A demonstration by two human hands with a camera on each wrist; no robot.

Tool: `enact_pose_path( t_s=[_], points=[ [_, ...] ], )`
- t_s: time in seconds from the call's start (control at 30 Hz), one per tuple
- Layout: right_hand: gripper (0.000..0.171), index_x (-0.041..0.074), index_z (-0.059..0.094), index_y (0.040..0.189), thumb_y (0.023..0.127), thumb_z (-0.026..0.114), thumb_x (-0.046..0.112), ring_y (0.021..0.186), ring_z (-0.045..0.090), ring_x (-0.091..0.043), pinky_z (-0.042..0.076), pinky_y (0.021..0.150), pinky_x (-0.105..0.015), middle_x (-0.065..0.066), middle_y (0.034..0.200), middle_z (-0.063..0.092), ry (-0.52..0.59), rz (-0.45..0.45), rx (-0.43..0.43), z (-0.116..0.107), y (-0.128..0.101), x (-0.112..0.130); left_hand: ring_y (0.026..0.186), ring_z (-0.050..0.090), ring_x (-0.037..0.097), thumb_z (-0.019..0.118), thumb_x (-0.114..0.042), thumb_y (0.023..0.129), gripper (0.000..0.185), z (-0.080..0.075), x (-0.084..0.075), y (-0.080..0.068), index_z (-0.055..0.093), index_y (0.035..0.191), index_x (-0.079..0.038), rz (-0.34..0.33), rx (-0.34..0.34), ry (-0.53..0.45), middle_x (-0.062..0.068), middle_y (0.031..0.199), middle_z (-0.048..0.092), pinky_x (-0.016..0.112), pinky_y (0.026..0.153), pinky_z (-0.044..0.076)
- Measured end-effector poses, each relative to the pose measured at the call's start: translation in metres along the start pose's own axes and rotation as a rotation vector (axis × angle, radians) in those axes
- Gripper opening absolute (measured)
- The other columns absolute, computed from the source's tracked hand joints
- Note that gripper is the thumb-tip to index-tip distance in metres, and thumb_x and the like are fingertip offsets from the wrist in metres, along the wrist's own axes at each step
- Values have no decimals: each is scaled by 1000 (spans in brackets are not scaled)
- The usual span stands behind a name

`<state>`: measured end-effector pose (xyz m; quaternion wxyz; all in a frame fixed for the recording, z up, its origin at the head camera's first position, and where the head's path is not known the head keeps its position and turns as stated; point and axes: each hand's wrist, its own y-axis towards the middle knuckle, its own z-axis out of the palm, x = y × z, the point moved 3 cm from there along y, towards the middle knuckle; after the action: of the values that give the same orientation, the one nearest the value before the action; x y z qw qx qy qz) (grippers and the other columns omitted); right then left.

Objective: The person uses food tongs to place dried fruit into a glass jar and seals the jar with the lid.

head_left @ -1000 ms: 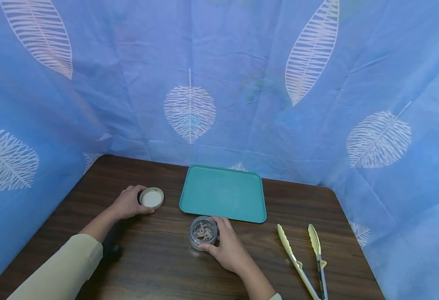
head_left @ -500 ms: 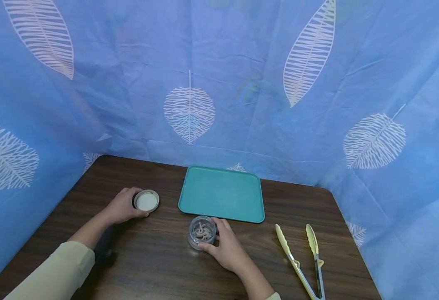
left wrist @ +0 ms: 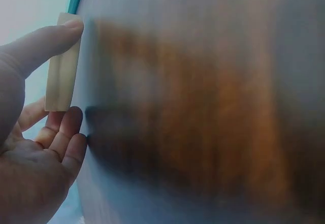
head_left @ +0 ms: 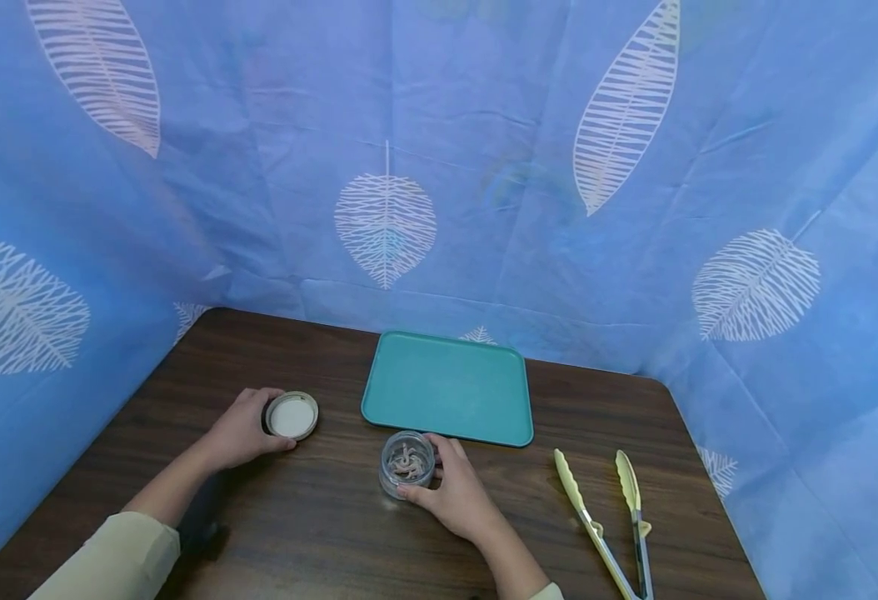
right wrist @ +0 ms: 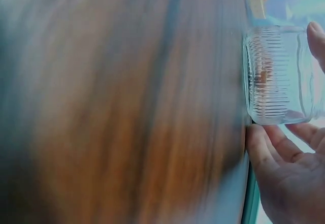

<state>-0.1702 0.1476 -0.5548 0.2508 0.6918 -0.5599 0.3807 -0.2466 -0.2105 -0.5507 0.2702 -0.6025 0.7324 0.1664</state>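
Observation:
My left hand (head_left: 240, 432) holds a round jar lid (head_left: 292, 416) by its edges, white inside facing up, at the table's left. In the left wrist view the thumb lies on one side of the lid's pale rim (left wrist: 63, 74), with fingers at the other. My right hand (head_left: 457, 500) grips a clear glass jar (right wrist: 274, 76) from its right side, thumb in front and fingers behind. The jar stands upright without a cover, its ribbed wall showing in the right wrist view. Small beige-pink curled pieces (head_left: 409, 462) lie inside it.
A teal tray (head_left: 446, 387) lies behind the jar on the dark wooden table (head_left: 319, 533). To the right, metal tongs with pale yellow tips (head_left: 572, 492) lie spread apart. Blue cloth (head_left: 484, 250) with white leaf prints hangs around the table's back and sides.
My left hand has shifted a little to the left and nearer, taking the lid along. The right hand and the jar have stayed in place.

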Motion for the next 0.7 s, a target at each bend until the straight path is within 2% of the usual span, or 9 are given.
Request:
enact_pose_path(
  t_s=[0.27, 0.43, 0.7],
  points=[
    [94, 9, 50, 158, 81, 99, 34, 133, 61, -32, 60, 108, -48, -13, 142, 56, -8, -17, 0, 2, 0, 2, 134, 58, 55, 97, -30, 83, 94, 11, -13, -18, 48, 152, 11, 29, -70, -25, 38, 148, 53, 68, 105, 54],
    [91, 11, 51, 157, 82, 97, 35, 132, 64, -37, 60, 106, -50, -13, 146, 60, -16, 13, -7, 2, -1, 2, 134, 62, 51, 97, -29, 82, 91, 22, -30, -25, 50, 151, 8, 59, -83, -38, 33, 146, 60, 66, 106, 55],
    [94, 12, 50, 158, 81, 98, 36, 131, 67, -44, 60, 107, -55, -18, 151, 62, 19, 74, -25, 1, -4, 2, 139, 57, 49, 99, -24, 80, 92, 38, -64, -39, 51, 153, 2, 72, -65, -6, 27, 150, 59, 67, 110, 52]
  ],
)
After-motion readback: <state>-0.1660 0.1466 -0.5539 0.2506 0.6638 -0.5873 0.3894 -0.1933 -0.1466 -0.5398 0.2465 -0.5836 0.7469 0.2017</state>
